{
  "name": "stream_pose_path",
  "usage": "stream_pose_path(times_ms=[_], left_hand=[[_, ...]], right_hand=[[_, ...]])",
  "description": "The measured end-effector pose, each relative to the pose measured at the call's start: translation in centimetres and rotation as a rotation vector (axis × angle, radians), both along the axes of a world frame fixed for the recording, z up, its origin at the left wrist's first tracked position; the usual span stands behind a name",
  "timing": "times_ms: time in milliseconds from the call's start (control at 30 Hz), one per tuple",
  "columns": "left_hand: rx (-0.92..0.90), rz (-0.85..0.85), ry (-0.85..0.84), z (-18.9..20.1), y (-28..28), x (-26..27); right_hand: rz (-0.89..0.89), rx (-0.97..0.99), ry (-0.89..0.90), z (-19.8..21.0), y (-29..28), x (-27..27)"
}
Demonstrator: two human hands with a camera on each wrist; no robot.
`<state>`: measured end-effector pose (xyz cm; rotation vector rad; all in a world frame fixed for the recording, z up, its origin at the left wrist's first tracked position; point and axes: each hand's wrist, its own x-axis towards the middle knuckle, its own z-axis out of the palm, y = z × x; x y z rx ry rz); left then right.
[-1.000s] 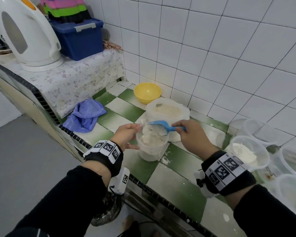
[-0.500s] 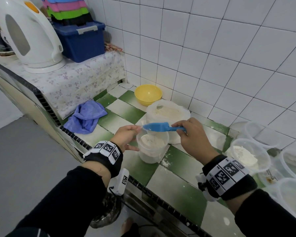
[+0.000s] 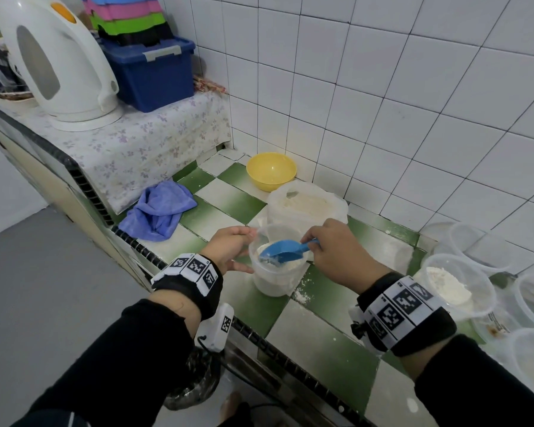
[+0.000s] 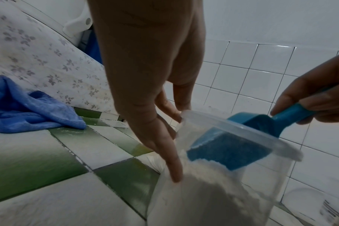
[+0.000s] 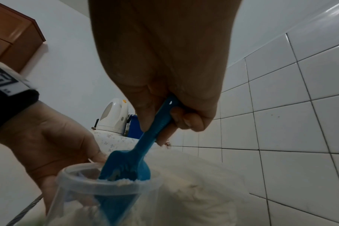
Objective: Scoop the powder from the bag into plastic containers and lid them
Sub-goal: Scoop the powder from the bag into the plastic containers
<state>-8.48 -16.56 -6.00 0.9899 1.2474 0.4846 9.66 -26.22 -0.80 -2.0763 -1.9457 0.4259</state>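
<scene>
On a green-and-white tiled tabletop (image 3: pixel 318 340), an open bag (image 3: pixel 309 208) of powder stands just behind a clear tub (image 3: pixel 275 282). The left hand (image 3: pixel 232 248) steadies the tub, fingers (image 4: pixel 164 146) laid along its wall, while right-hand (image 3: pixel 336 251) fingers clench a blue scoop (image 3: pixel 285 251), dipped into the tub's powder (image 4: pixel 209 183).

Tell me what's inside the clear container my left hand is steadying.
Inside the container sits white powder, with the bowl of the blue scoop tipped down into it. The right hand holds the scoop's handle. The powder under the scoop bowl is hidden.
</scene>
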Motion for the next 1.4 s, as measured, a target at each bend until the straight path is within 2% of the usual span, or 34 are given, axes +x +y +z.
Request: stream_pose_path(times_ms=[167,400,467,533,600,733,833,933,1100,1400], left_hand=[[-0.003,0.001,0.007,0.2,0.2,0.0],[0.004,-0.008,0.028,0.6,0.9,0.4],[0.015,-0.015,0.032,0.6,1.0,0.5],[0.025,-0.021,0.034,0.6,1.3,0.5],[0.036,-0.034,0.035,0.6,1.5,0.5],[0.018,-0.062,0.029,0.6,1.8,0.3],[0.002,-0.079,0.021,0.7,2.0,0.1],[0.002,-0.084,0.023,0.7,2.2,0.2],[0.004,-0.088,0.018,0.6,2.2,0.2],[-0.006,-0.098,0.004,0.5,2.2,0.1]], right_hand=[[-0.085,0.039,0.078,0.8,0.0,0.8],[-0.274,0.209,0.445,3.6,0.4,3.0],[-0.337,0.272,0.485,4.1,0.7,3.7],[-0.372,0.302,0.397,4.0,1.3,4.6],[-0.366,0.302,0.236,3.5,2.2,5.3],[-0.215,0.214,-0.175,2.0,3.8,5.9],[-0.150,0.123,-0.285,1.9,4.4,5.2],[-0.108,0.059,-0.309,1.6,4.8,4.4],[-0.154,-0.049,-0.204,0.0,5.9,4.2],[-0.399,-0.136,0.211,-0.6,5.8,3.5]])
